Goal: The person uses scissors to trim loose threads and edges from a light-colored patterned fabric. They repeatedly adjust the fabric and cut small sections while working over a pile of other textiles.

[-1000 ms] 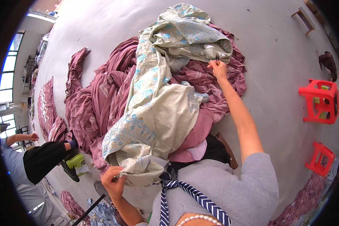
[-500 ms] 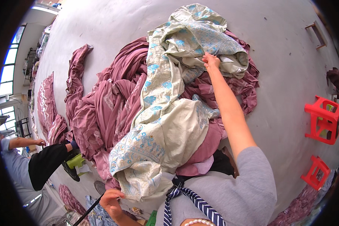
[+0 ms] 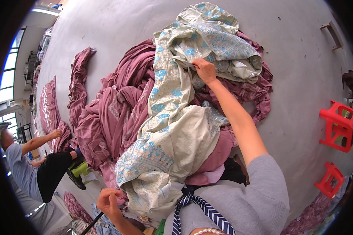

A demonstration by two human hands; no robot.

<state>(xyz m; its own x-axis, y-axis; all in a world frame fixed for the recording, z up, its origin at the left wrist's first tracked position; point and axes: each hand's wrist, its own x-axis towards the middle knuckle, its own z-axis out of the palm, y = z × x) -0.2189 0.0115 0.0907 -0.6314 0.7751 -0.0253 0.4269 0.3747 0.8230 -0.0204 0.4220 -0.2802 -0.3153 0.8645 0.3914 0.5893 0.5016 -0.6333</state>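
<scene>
The work on the pale cloth (image 3: 192,129) looks partway through: the cloth lies loose and rumpled, neither folded nor set aside, and nothing in it shows which parts are done and which are left. It runs from beside the person's lap up across a heap of mauve cloth (image 3: 113,113) on the grey floor (image 3: 294,70), its far end bunched and turned over on itself, with blue and silvery patterning showing along its folds.

The right hand (image 3: 205,71) reaches out to that far end. Its fingers are bent, the tips close together and touching a fold; whether they clamp the cloth, or hide something small, cannot be told. The left hand (image 3: 110,200) is just beside the near end of the pale cloth, in front of some mauve cloth, its fingers loosely curled with the thumb close to them; whether anything sits between them cannot be told either
</scene>
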